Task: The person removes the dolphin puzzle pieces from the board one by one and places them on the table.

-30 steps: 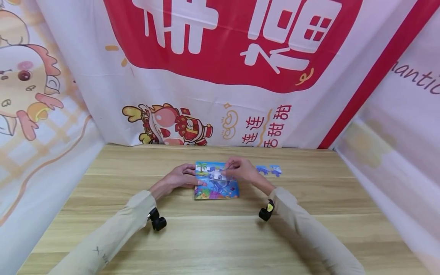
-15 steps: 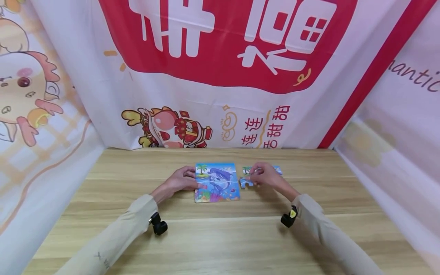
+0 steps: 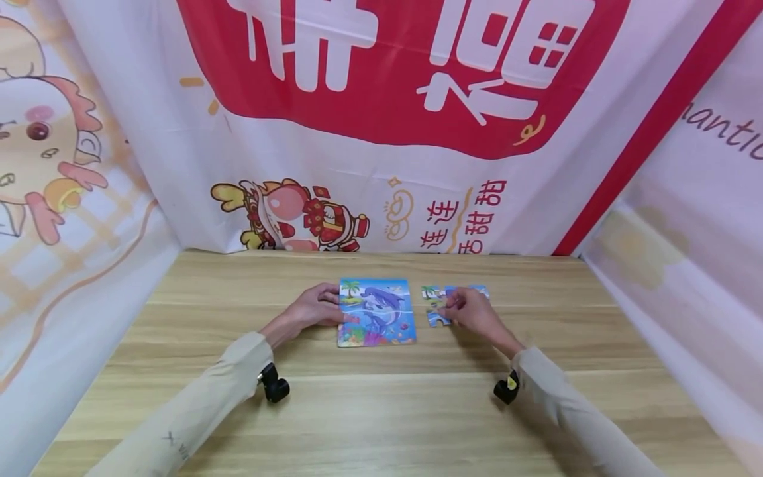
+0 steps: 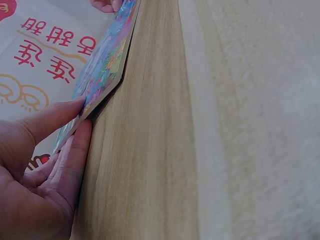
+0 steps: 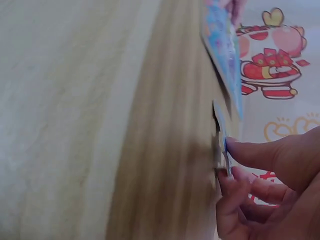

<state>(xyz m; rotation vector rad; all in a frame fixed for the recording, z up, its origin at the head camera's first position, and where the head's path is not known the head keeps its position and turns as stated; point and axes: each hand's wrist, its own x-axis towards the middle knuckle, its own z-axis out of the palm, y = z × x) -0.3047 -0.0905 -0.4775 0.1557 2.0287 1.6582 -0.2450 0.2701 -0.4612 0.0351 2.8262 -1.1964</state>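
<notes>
- Two hands are both gripping: the left hand (image 3: 314, 306) pinches the left edge of the dolphin board (image 3: 381, 317), thumb on top and fingers under it; the right hand (image 3: 475, 313) pinches a puzzle piece (image 3: 439, 318) between thumb and fingers, just right of the board.
- The palm-tree piece (image 3: 428, 292) lies just beyond the held one; whether they interlock, I cannot tell. Another blue piece (image 3: 479, 290) lies partly hidden behind the right hand.
- With fingers beneath its edge, the board could tip or slide if the left hand lifts or twists.
- A careless sweep of the right hand might scatter the loose pieces, and pressing a misaligned tab could bend it.
- All of it sits toward the desk's (image 3: 381, 424) far side, near the printed curtain (image 3: 381, 199).
</notes>
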